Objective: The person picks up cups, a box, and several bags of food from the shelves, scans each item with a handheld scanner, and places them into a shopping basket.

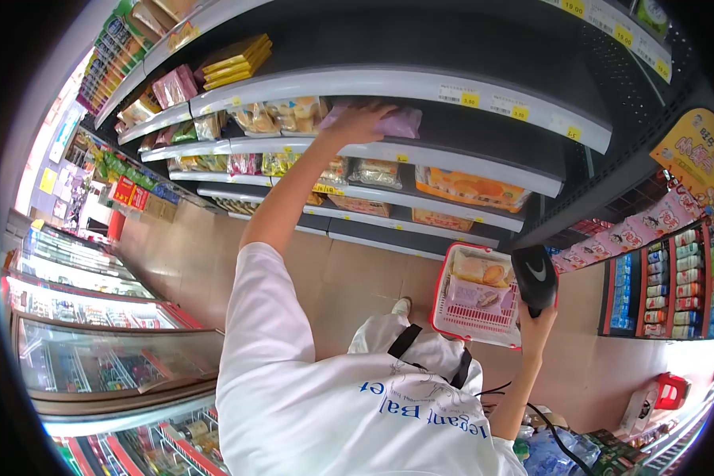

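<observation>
My left hand (361,120) reaches into a middle shelf and is closed over a light purple bread package (401,124), palm down. The shelf lip hides part of the fingers. In my right hand (538,319) is a black barcode scanner (534,274), held upright with the fingers wrapped around its handle. Just left of the scanner is a red and white shopping basket (476,324). It holds a yellowish bread package (482,270) and a purple bread package (477,297). Whether the basket rests on the floor or hangs, I cannot tell.
Packaged breads (293,115) line the shelf left of my hand, and a yellow stack of packs (236,61) sits one tier up. Glass-topped freezers (119,357) stand at left. A strip of pink packets (627,230) hangs at right. A dark cable (559,440) runs beside my right arm.
</observation>
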The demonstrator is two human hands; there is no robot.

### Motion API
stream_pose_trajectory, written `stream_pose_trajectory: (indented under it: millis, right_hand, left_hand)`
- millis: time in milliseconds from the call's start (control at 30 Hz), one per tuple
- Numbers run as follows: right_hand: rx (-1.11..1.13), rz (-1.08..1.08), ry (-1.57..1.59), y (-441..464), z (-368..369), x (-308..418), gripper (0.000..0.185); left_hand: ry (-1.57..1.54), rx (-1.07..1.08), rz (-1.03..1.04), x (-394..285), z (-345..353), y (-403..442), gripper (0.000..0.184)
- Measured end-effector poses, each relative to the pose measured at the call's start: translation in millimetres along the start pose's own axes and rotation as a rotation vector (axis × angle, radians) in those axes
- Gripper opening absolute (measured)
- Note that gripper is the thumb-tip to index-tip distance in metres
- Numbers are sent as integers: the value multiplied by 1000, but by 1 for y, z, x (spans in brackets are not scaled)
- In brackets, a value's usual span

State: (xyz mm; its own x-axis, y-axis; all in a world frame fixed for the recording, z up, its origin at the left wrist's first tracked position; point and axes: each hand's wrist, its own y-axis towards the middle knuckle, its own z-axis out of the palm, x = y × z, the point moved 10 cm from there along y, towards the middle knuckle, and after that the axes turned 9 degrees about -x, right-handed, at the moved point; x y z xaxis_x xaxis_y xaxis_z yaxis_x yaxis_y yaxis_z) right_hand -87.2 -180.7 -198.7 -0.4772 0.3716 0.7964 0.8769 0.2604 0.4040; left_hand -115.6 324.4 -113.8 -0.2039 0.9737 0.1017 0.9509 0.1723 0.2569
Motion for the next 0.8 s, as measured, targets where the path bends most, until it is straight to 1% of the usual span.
stream_pose_trajectory:
  millis: [33,67,100,133,167,200,233,300,333,367,433,467,500,533,567,600,633,700,733,767,800]
  right_hand:
    - [-20,-8,-12,0,2,6,12]
    - [-16,12,35,1,4,11,12]
    - [-17,22,57,0,5,18,12]
    - [-18,33,79,-1,6,25,12]
    - [-11,152,85,-3,8,20,18]
    - [-5,271,92,-6,10,13,25]
    - [-14,272,89,-7,9,15,25]
    - [16,253,86,-8,12,20,24]
    - [7,258,82,-8,11,24,24]
    - [-13,232,83,-7,7,34,24]
    - [-37,207,78,-3,2,43,24]
    - [6,261,115,-3,5,40,25]
    - [51,314,151,-6,7,37,25]
    - [51,316,144,-11,6,32,25]
    - [-35,262,79,-18,-2,26,29]
    - [-77,232,46,-19,-10,27,31]
    - [-119,203,11,-18,-18,33,32]
    - [-10,-270,-122,-13,-18,98,43]
    - [197,-199,63,-7,-8,115,51]
    - [196,-193,60,-6,-9,118,51]
    - [274,-176,35,-8,-5,116,51]
  left_hand:
    - [40,58,-3,3,7,4,72]
    - [14,42,20,7,12,9,77]
    - [14,36,30,6,3,13,77]
    - [-62,137,-37,7,0,15,77]
    - [-138,238,-106,10,3,14,77]
    - [-112,-35,86,12,-1,24,73]
    - [-115,-39,94,16,-1,27,73]
    - [-373,-41,66,20,-1,35,70]
    - [-351,-2,37,9,-14,34,66]
    - [-355,-1,45,-4,-23,31,66]
    - [-675,219,91,-42,-19,20,62]
    - [-644,228,196,-65,-27,15,61]
    - [-650,228,199,-80,-34,10,61]
    - [-701,271,191,-96,-39,3,64]
    - [-752,314,183,-112,-38,-4,67]
    - [-798,268,107,-114,-32,-7,71]
    - [-802,268,107,-129,-33,-16,71]
    - [-1260,174,-155,-144,-39,-32,77]
    - [-1261,178,-151,-157,-38,-41,77]
    - [-1348,230,-254,-167,-29,-52,78]
    - [-1433,282,-361,-177,-18,-63,78]
